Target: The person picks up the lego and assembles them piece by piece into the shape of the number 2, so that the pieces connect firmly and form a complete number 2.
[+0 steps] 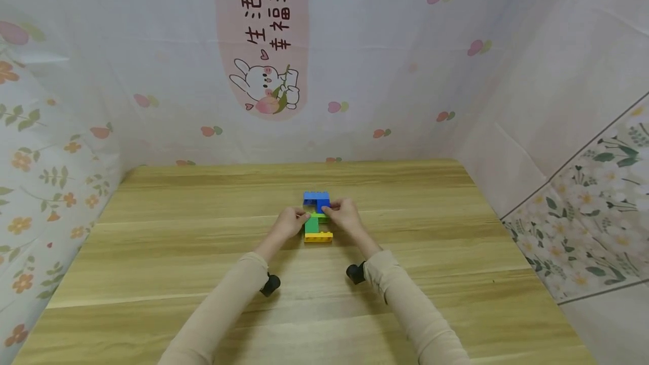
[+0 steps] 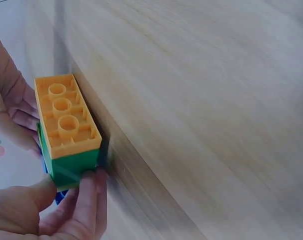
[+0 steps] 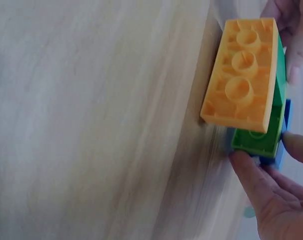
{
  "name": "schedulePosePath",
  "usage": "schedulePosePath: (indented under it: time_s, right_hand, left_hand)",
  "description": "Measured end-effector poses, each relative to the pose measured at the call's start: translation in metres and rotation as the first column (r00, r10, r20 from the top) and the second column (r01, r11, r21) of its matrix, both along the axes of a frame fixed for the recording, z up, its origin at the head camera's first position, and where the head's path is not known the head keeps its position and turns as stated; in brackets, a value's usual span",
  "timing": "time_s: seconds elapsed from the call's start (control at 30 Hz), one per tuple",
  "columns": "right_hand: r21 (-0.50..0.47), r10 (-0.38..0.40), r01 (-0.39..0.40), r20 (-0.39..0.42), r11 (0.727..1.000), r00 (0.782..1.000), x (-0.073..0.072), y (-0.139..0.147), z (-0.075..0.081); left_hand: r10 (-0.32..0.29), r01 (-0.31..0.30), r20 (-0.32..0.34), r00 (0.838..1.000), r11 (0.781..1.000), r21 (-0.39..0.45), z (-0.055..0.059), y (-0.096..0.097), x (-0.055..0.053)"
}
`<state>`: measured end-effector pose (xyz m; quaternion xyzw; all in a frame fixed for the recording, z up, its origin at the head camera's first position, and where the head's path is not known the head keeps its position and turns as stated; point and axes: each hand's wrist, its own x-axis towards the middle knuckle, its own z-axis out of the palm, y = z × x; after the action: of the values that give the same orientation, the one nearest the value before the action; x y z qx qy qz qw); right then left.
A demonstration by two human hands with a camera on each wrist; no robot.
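Several toy building blocks are joined in a stepped stack. A yellow block is at the near end, its hollow underside showing in both wrist views. Behind it come a green block, a lime-green block, a dark blue block and a lighter blue block at the far end. My left hand pinches the green block between thumb and fingers. From the other side, my right hand grips the stack at the lime-green and dark blue blocks. Its fingertips partly hide the dark blue one.
The blocks are over a wood-grain table. A white printed curtain hangs behind its far edge, with patterned sheets on both sides. Each wrist carries a black camera.
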<state>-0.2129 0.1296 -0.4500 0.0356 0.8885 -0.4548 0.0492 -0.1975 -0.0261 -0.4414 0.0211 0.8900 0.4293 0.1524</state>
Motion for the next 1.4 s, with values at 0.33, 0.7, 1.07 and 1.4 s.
schedulePosePath:
  time_s: [0.33, 0.7, 1.07, 1.4]
  right_hand:
    - [0.011, -0.067, 0.067, -0.004, 0.998, 0.998, 0.003, -0.007, 0.003]
    - [0.085, -0.039, 0.043, -0.054, 0.995, 0.998, 0.007, -0.01, 0.003]
    - [0.076, -0.022, 0.025, -0.039, 0.997, 0.999, 0.01, -0.008, 0.004]
    - [0.029, -0.051, 0.052, -0.012, 0.998, 0.999, 0.011, -0.007, 0.004]
  left_hand:
    - [0.048, -0.048, -0.01, 0.999, 0.999, -0.002, 0.003, 0.005, 0.0]
    - [0.039, -0.039, -0.006, 0.999, 0.999, -0.003, -0.001, 0.006, 0.001]
    - [0.004, -0.004, 0.008, 1.0, 1.0, -0.022, 0.0, 0.007, 0.001]
    - [0.014, -0.013, -0.06, 0.998, 1.0, 0.012, -0.004, 0.002, 0.002]
